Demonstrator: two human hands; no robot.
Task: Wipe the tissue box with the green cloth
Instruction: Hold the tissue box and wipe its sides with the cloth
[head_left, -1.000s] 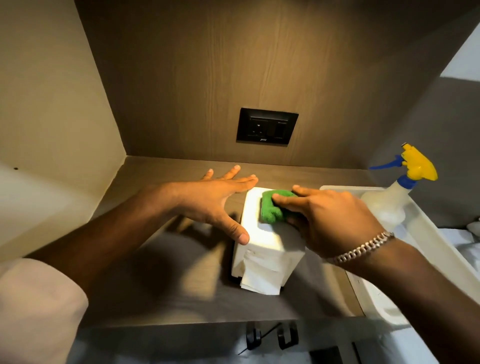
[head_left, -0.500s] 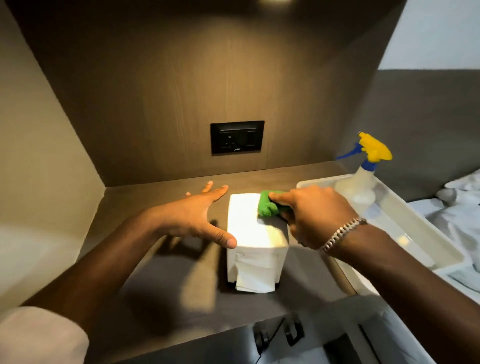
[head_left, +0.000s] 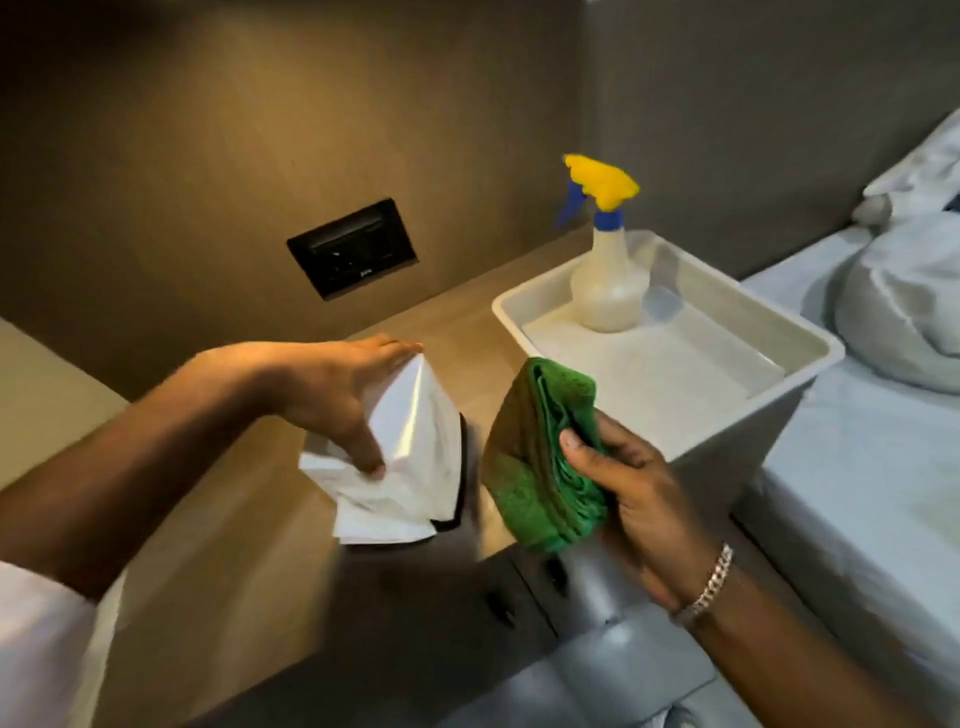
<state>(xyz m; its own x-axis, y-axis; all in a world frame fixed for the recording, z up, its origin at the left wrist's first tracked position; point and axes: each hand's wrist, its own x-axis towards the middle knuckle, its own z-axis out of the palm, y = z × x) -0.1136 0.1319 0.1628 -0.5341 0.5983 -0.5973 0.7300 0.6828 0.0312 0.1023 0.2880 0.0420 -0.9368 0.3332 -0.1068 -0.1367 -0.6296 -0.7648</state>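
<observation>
The white tissue box (head_left: 415, 441) stands on the wooden shelf (head_left: 249, 545) at centre, a tissue hanging from its near end. My left hand (head_left: 322, 395) grips the box, fingers over its far top edge and thumb on its near side. My right hand (head_left: 628, 483) holds the folded green cloth (head_left: 540, 467) up in the air just right of the box, apart from it. A bracelet sits on my right wrist.
A white plastic tub (head_left: 769, 338) stands on the shelf to the right, with a spray bottle (head_left: 608, 280) with a yellow and blue head inside. A black wall socket (head_left: 353, 249) is on the back panel. A bed with white bedding (head_left: 904, 312) lies at the right.
My right hand has lifted the green cloth off the box top and pulled it to the right. My left hand has closed around the box. The view has swung to the right.
</observation>
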